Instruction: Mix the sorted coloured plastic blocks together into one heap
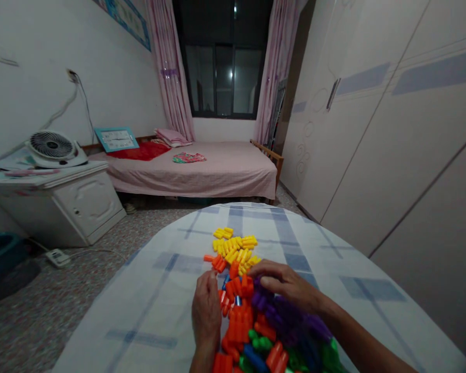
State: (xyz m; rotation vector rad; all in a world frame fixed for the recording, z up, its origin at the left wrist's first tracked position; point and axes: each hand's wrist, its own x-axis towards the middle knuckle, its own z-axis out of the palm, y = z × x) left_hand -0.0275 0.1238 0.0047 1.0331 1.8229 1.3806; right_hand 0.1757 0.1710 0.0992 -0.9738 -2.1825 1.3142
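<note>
Left hand [206, 311] flat beside orange pieces [238, 316], grip loose, empty | right hand [285, 285] fingers curled over purple pieces [274, 311], hold unclear | yellow pieces [235, 247] grouped mid-frame on tabletop [147, 305]; mixed heap at bottom looks unsorted.

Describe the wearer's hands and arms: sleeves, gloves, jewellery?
Both are bare. The left hand and right hand show no gloves, and no rings or watch can be made out. The right forearm is uncovered to the frame edge, with no sleeve visible. Dim light limits detail.
</note>
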